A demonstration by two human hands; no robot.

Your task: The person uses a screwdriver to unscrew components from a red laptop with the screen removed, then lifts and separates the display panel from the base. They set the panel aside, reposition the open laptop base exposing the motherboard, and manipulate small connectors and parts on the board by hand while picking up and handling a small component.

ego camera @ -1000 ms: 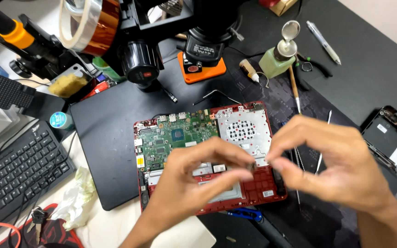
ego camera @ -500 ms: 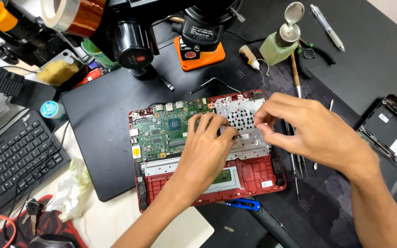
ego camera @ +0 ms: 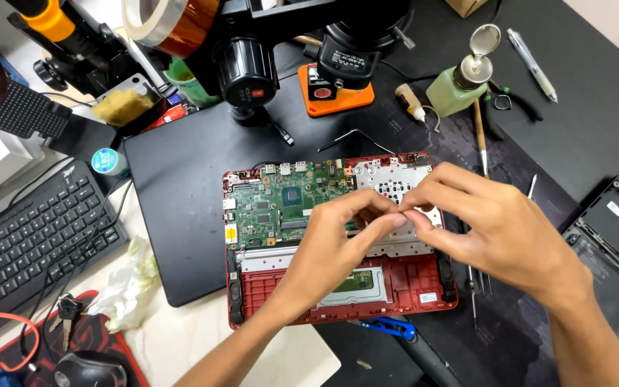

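An opened red laptop base [ego camera: 402,294] lies on a black mat, showing a green circuit board [ego camera: 281,204] on its left half and a silver metal plate [ego camera: 388,175] on its right. My left hand [ego camera: 338,244] and my right hand [ego camera: 488,229] meet over the middle of the base, fingertips pinched together and touching at the edge of the silver plate. Whatever small thing sits between the fingers is hidden. Both hands cover the middle of the base.
A microscope head [ego camera: 356,46] and orange stand [ego camera: 338,89] hang behind the laptop. A green dispenser bottle [ego camera: 456,89], brush [ego camera: 480,136] and pen [ego camera: 531,54] lie at the back right. A black keyboard [ego camera: 30,244] sits left, another opened device [ego camera: 617,244] right, a blue tool [ego camera: 388,328] in front.
The view has dropped closer. My hands shifted together over the silver plate, then drew fingertip to fingertip at its lower edge.
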